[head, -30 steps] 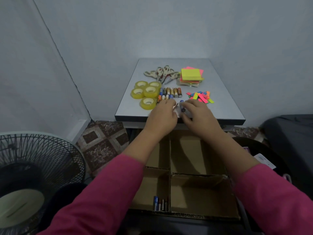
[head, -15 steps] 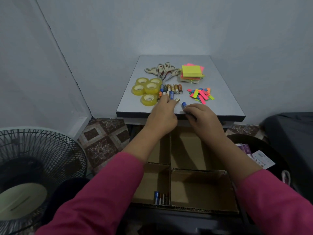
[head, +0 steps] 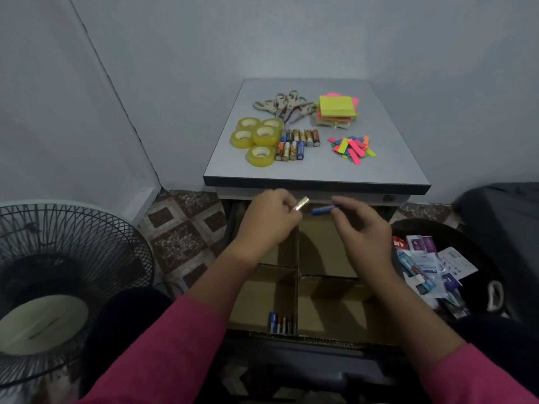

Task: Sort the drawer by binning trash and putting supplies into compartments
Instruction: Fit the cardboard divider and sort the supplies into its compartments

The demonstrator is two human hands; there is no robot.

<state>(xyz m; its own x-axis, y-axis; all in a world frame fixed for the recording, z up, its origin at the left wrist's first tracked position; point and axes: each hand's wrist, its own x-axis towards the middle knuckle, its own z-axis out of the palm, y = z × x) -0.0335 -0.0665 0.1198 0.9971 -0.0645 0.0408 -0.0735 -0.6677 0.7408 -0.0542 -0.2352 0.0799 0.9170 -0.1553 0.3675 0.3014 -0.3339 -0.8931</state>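
My left hand (head: pixel 267 221) pinches a pale gold battery (head: pixel 301 204) above the open drawer. My right hand (head: pixel 363 228) pinches a blue battery (head: pixel 322 210) just to its right. Both hands hover in front of the table's edge, over the cardboard compartments (head: pixel 297 275) of the drawer. A few batteries (head: pixel 280 323) lie in the near left compartment. On the grey table top (head: pixel 393 158) several more batteries (head: pixel 297 142) lie in two rows.
The table also holds yellow tape rolls (head: pixel 256 139), scissors (head: pixel 284 104), a stack of sticky notes (head: pixel 337 109) and coloured paper strips (head: pixel 353 148). A dark bin (head: pixel 484 258) with wrappers (head: pixel 425 263) stands at the right. A fan (head: pixel 58 275) stands at the left.
Both hands have drawn back from the table top toward me, each carrying a battery, and are now over the drawer.
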